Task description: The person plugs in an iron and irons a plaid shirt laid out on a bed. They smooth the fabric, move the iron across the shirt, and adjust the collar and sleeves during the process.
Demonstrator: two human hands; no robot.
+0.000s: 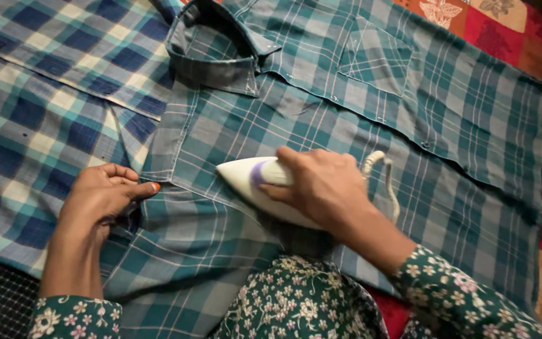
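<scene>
One view only, from the camera on your head. It looks steeply down and slightly forward over your own lap, close to the work. Your left hand (105,191) enters from the lower left, your right hand (321,182) from the lower right. A spread checked shirt (359,107) fills nearly the whole frame, its collar toward the top edge.
</scene>
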